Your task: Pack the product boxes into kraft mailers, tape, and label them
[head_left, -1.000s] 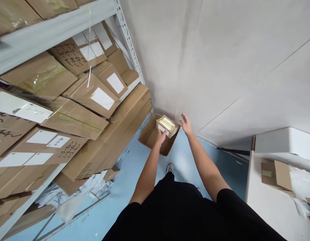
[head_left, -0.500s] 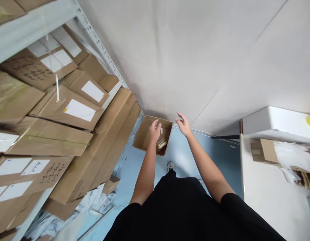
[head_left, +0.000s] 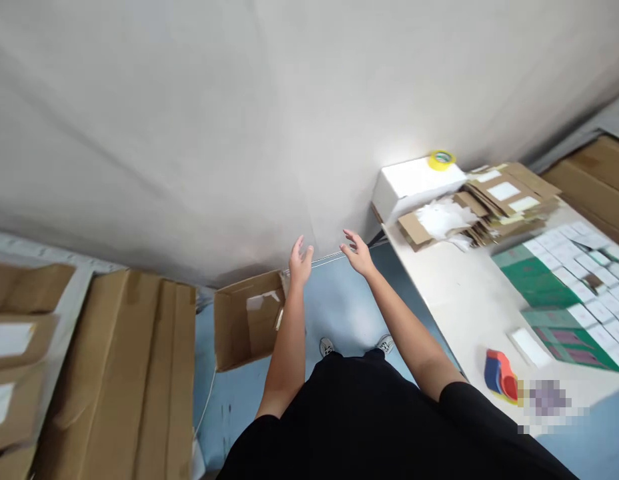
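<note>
My left hand (head_left: 300, 257) hangs in the air with fingers spread and nothing in it, just right of an open cardboard box (head_left: 239, 323) on the blue floor. A small packed item (head_left: 262, 303) lies inside that box. My right hand (head_left: 357, 252) is also open and holds nothing, fingers apart, above the floor between the box and the white table (head_left: 464, 293). Both forearms reach forward from my black clothing.
Large brown cartons (head_left: 114, 373) lie at the left. On the white table are a white box (head_left: 414, 183), a yellow tape roll (head_left: 441, 159), flattened small cartons (head_left: 504, 197), rows of green and white cards (head_left: 564, 280) and a red-blue tape dispenser (head_left: 500, 375). A grey wall rises ahead.
My left hand let go of the small taped box, which dropped into the open carton. Both hands are now held apart with nothing in them, and my view has swung right toward the table.
</note>
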`<action>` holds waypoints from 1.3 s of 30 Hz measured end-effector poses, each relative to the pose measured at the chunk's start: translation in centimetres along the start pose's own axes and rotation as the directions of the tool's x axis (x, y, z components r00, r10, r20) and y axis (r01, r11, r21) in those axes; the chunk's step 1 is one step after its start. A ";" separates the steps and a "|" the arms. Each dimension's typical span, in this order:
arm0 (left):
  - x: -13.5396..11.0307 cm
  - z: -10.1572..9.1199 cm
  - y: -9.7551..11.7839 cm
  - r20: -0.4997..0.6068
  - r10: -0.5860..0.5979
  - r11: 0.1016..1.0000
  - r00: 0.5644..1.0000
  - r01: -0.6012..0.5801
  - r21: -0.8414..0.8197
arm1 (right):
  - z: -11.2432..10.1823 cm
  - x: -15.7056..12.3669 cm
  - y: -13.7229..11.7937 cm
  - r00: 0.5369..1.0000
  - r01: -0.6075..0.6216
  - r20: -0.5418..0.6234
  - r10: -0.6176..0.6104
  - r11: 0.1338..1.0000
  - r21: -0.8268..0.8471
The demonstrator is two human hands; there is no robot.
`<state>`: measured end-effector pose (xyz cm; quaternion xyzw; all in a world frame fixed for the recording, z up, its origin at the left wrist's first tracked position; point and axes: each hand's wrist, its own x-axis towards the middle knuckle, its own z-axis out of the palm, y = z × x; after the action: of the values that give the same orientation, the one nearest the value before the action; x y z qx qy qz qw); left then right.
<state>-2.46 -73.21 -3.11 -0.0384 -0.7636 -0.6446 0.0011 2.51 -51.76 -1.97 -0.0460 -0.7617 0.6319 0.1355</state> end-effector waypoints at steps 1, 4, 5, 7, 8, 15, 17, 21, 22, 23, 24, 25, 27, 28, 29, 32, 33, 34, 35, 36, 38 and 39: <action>0.3 2.8 0.9 0.042 0.010 1.000 0.999 -0.010 -0.003 | -2.8 -0.2 0.3 0.999 -0.001 -0.050 0.001 1.000 -0.006; 0.2 11.4 3.5 0.180 0.045 0.999 0.983 -0.043 -0.014 | -11.2 -1.2 1.1 0.979 -0.025 -0.203 0.021 0.999 -0.020; -0.1 14.3 4.4 0.234 0.062 0.998 0.970 -0.059 -0.017 | -14.0 -1.8 1.4 0.967 -0.041 -0.251 0.035 0.999 -0.020; -0.9 20.1 6.0 0.344 0.096 0.995 0.934 -0.094 -0.024 | -19.5 -3.3 2.0 0.935 -0.068 -0.348 0.059 0.998 -0.014; -1.4 22.9 6.7 0.396 0.111 0.994 0.912 -0.108 -0.028 | -22.2 -4.2 2.3 0.915 -0.076 -0.398 0.066 0.997 -0.010; -6.8 42.0 10.9 0.637 0.212 0.977 0.741 -0.173 -0.123 | -38.6 -12.6 4.0 0.736 -0.125 -0.670 0.096 0.992 0.005; -8.8 46.4 12.0 0.696 0.240 0.970 0.676 -0.187 -0.152 | -42.1 -15.2 4.3 0.678 -0.142 -0.728 0.102 0.990 0.007; -12.1 52.7 13.6 0.787 0.269 0.960 0.555 -0.226 -0.168 | -46.7 -19.1 4.2 0.563 -0.182 -0.819 0.110 0.983 0.007; -12.7 53.8 13.8 0.804 0.272 0.957 0.529 -0.240 -0.166 | -47.5 -19.8 4.2 0.539 -0.193 -0.835 0.113 0.981 0.008; -13.1 54.8 14.0 0.818 0.276 0.953 0.505 -0.254 -0.165 | -48.1 -20.3 4.2 0.517 -0.202 -0.848 0.114 0.979 0.009; -13.4 55.7 14.1 0.831 0.282 0.949 0.480 -0.266 -0.168 | -48.5 -20.7 4.2 0.499 -0.209 -0.859 0.115 0.978 0.009; -13.5 56.5 14.1 0.842 0.290 0.945 0.455 -0.277 -0.175 | -48.9 -20.9 4.3 0.483 -0.216 -0.868 0.116 0.976 0.011; -13.5 57.7 14.1 0.861 0.306 0.937 0.405 -0.289 -0.196 | -49.3 -21.2 4.4 0.452 -0.231 -0.884 0.117 0.973 0.011; -13.3 58.2 14.0 0.870 0.313 0.934 0.381 -0.291 -0.209 | -49.4 -21.2 4.6 0.434 -0.241 -0.893 0.117 0.970 0.009; -13.1 58.7 13.8 0.879 0.319 0.931 0.355 -0.291 -0.220 | -49.4 -21.3 4.7 0.411 -0.255 -0.904 0.115 0.967 0.007; -12.4 60.0 13.0 0.900 0.317 0.932 0.297 -0.273 -0.238 | -48.9 -22.0 5.1 0.323 -0.306 -0.941 0.104 0.952 0.000; -12.2 60.4 12.7 0.909 0.308 0.935 0.280 -0.264 -0.236 | -48.6 -22.5 5.2 0.286 -0.327 -0.953 0.101 0.945 0.002; -12.1 60.9 12.2 0.920 0.295 0.939 0.259 -0.255 -0.230 | -48.1 -23.1 5.4 0.245 -0.351 -0.964 0.099 0.936 0.007; -12.1 61.3 11.7 0.931 0.280 0.944 0.233 -0.244 -0.223 | -47.6 -23.9 5.6 0.200 -0.377 -0.975 0.099 0.926 0.016; -12.2 61.8 11.2 0.943 0.265 0.949 0.201 -0.231 -0.217 | -47.0 -24.9 5.9 0.149 -0.407 -0.984 0.099 0.913 0.030; -12.7 62.5 10.0 0.964 0.235 0.958 0.127 -0.197 -0.208 | -45.5 -27.1 6.8 0.045 -0.467 -0.994 0.100 0.882 0.068; -13.2 62.8 9.4 0.971 0.220 0.963 0.090 -0.178 -0.201 | -44.6 -28.4 7.3 -0.003 -0.495 -0.995 0.105 0.864 0.092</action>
<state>14.26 -10.63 -5.18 -0.5573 -0.5488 -0.4623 -0.4178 40.79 -14.77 -5.99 -0.6427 -0.5165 0.3247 0.4633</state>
